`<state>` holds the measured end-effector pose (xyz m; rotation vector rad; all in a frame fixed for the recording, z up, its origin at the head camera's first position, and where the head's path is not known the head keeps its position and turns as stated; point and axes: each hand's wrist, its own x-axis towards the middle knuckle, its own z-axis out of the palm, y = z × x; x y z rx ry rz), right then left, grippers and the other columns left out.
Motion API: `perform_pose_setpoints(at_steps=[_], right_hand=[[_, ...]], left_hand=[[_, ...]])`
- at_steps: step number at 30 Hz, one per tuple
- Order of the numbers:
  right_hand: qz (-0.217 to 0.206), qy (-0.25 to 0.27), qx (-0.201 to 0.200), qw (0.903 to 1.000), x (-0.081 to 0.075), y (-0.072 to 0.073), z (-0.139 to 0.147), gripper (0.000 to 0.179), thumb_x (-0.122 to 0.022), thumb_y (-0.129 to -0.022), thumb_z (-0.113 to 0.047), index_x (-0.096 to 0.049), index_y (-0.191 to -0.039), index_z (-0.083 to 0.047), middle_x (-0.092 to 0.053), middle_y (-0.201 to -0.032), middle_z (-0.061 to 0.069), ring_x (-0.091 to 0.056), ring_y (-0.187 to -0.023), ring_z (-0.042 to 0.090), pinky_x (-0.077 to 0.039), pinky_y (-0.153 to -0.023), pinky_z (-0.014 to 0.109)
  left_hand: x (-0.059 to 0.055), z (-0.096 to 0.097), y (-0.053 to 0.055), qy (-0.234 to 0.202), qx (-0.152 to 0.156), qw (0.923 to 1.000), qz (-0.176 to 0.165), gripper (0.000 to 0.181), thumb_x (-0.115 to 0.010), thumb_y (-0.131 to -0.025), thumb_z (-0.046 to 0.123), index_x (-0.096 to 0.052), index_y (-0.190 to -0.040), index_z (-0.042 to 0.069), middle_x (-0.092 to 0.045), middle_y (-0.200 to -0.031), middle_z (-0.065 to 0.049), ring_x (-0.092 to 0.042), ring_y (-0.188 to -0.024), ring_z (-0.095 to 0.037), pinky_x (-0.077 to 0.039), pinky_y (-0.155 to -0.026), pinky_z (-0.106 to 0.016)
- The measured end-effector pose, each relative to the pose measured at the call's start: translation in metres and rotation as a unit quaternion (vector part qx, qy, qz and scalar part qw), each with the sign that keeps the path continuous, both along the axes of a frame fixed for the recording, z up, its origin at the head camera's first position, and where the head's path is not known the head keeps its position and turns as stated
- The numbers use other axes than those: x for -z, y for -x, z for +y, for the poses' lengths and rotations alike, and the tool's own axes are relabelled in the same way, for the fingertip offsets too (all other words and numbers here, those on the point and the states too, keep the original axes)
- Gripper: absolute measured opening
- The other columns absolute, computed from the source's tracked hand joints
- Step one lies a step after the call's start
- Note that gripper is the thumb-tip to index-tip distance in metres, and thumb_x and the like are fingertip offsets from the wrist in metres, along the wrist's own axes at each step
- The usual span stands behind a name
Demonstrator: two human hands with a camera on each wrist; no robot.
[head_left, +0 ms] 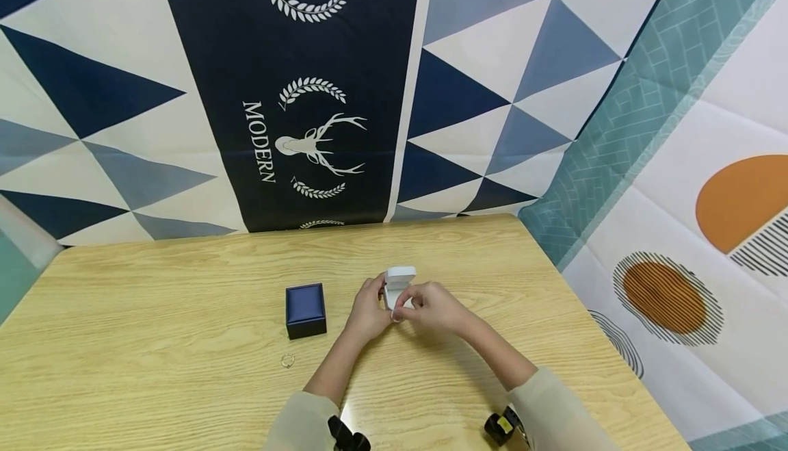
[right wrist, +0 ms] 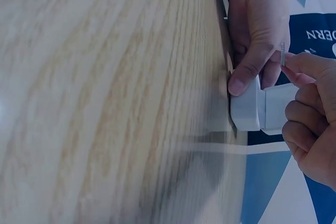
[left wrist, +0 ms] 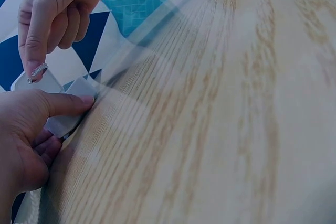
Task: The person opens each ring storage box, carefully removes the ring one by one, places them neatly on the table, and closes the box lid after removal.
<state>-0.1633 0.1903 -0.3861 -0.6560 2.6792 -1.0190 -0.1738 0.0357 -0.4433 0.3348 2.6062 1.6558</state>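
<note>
A small white ring box (head_left: 400,275) stands on the table with its lid raised. My left hand (head_left: 368,313) grips it from the left side, and its thumb (right wrist: 245,77) presses on the box's wall in the right wrist view. Over the front of the box, my right hand (head_left: 434,304) pinches a silver ring (left wrist: 39,69) between thumb and index finger. The ring's band is studded with small stones, seen edge-on in the right wrist view. The box's inside is partly hidden behind the right hand's fingers.
To the left, a dark blue ring box (head_left: 305,306) sits closed on the wooden table (head_left: 154,341). Another thin ring (head_left: 287,361) lies just in front of it. Patterned cloth (head_left: 320,95) hangs along the table's back edge.
</note>
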Motion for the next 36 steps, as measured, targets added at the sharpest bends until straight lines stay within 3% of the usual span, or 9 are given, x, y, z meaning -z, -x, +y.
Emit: perform_pose_setpoints(at_steps=[11,23,36], right_hand=[[-0.008,0.001,-0.044,0.9990,0.002,-0.006,-0.004,0.008,-0.067,-0.086,-0.019,-0.070,-0.085,-0.011,-0.039,-0.049,-0.011,-0.032,-0.044,-0.001,-0.025,-0.042,0.014],[-0.010,-0.014,-0.059,0.9981,0.004,-0.011,-0.006,0.007,-0.070,-0.082,-0.018,-0.072,-0.081,-0.011,-0.044,-0.052,-0.011,-0.032,-0.045,-0.002,-0.025,-0.043,0.013],[-0.024,-0.005,-0.071,0.9972,0.009,-0.013,-0.007,0.009,-0.071,-0.082,-0.018,-0.072,-0.077,-0.011,-0.039,-0.048,-0.012,-0.029,-0.042,-0.003,-0.021,-0.041,0.014]], left_hand=[[0.000,0.002,0.001,0.001,-0.007,0.9999,0.009,0.076,-0.080,-0.068,0.002,-0.045,-0.136,-0.002,-0.055,-0.110,-0.012,-0.054,-0.104,-0.025,-0.047,-0.092,-0.039],[0.002,0.000,0.001,0.000,-0.001,1.0000,0.007,0.076,-0.080,-0.071,0.012,-0.044,-0.137,0.000,-0.055,-0.112,-0.012,-0.055,-0.107,-0.026,-0.046,-0.094,-0.042],[0.000,-0.001,0.001,-0.003,-0.002,1.0000,0.006,0.074,-0.079,-0.070,0.008,-0.046,-0.136,0.000,-0.055,-0.113,-0.013,-0.055,-0.108,-0.028,-0.046,-0.094,-0.043]])
